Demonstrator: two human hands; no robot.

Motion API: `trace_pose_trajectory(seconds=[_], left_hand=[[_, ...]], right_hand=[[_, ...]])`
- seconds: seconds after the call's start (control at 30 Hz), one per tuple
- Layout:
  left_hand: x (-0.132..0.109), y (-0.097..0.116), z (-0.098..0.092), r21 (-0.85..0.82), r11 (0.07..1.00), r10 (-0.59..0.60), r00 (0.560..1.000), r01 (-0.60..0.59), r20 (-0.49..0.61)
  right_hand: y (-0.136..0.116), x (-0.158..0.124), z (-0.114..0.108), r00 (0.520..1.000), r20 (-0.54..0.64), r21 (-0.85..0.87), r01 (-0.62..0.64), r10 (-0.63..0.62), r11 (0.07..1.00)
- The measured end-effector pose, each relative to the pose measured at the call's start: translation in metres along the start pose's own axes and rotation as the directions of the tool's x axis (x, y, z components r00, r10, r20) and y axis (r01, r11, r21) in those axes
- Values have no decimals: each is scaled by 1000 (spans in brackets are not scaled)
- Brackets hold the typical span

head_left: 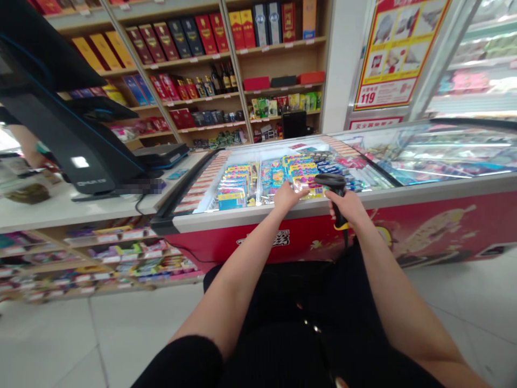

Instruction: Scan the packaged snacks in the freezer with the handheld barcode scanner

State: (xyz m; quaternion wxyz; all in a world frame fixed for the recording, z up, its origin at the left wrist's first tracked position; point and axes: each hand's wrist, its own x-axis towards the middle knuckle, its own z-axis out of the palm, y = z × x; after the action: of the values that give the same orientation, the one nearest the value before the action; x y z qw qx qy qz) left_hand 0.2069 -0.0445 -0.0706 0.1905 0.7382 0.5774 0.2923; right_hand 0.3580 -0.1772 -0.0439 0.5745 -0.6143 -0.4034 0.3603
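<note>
My right hand (350, 209) is closed around the handle of a black barcode scanner (332, 182), whose head points over the open chest freezer (283, 213). My left hand (287, 196) reaches into the freezer and pinches a colourful ice cream packet (307, 187) just under the scanner head. Stacks of bright packets (233, 186) fill the freezer compartments. Both forearms stretch out from my lap, which is in dark clothing.
A white checkout counter (48, 207) with a black monitor (60, 124) stands at the left, with another person's arm (30, 148) behind it. Wooden shelves of boxed goods (194, 54) line the back wall. A glass-lidded freezer section (444, 148) extends right. Pale floor tiles (100, 334) lie below.
</note>
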Motion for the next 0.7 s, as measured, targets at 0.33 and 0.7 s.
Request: trace_pose_trajectory(seconds=[0.33, 0.7], left_hand=[[15, -25, -7, -269, 959, 65, 993, -90, -100], [10, -34, -14, -574, 812, -41, 971, -105, -236]], right_hand=[[5, 2, -1, 1000, 11, 2, -15, 15, 1000], [-1, -8, 9, 998, 66, -43, -17, 20, 999]])
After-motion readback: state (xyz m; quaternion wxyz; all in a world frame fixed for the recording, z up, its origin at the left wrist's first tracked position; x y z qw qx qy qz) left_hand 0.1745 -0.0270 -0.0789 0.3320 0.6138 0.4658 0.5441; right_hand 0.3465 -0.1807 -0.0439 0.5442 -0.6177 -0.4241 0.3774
